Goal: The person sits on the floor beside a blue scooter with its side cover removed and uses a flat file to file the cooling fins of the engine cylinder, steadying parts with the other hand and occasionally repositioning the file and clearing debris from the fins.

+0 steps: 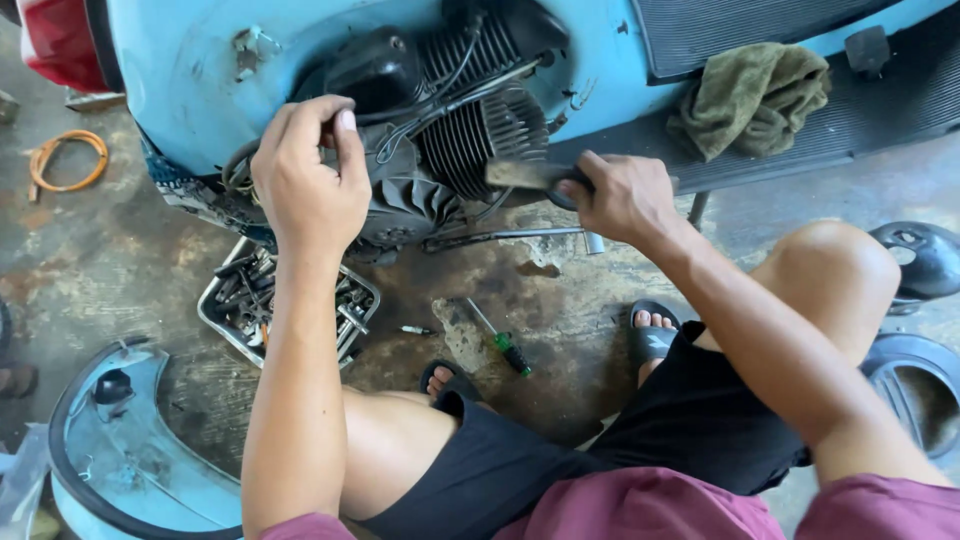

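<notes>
The left hand covers part of the engine, so what its fingertips pinch cannot be told. The right hand hides the handle of a brush (bristles blurred). The scooter runs off the frame's top edge.
</notes>
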